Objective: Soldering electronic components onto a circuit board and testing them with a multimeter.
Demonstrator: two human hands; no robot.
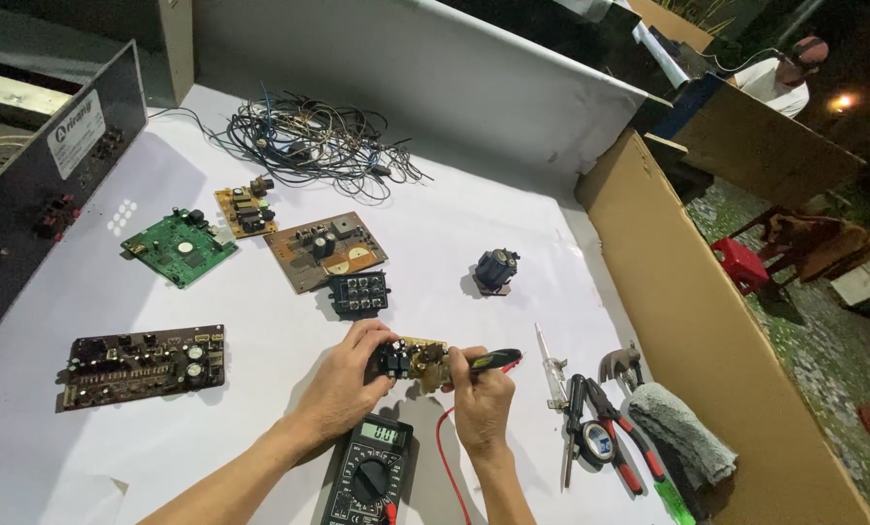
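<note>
My left hand (343, 381) grips a small tan circuit board (417, 360) by its left end, fingers around black parts on it. My right hand (479, 394) holds a black probe (493, 361) with a red lead (443, 442), its tip pressed to the board's right side. Just below my hands lies a black multimeter (369, 473) with a lit green display.
On the white table lie a green board (177, 246), a brown board (323, 249), a long dark board (143, 365), a black keypad block (358, 292), tangled wires (309, 136), a dark motor part (495, 269). Screwdriver, pliers and cloth (678, 428) lie right; a cardboard wall (688, 321) stands beyond.
</note>
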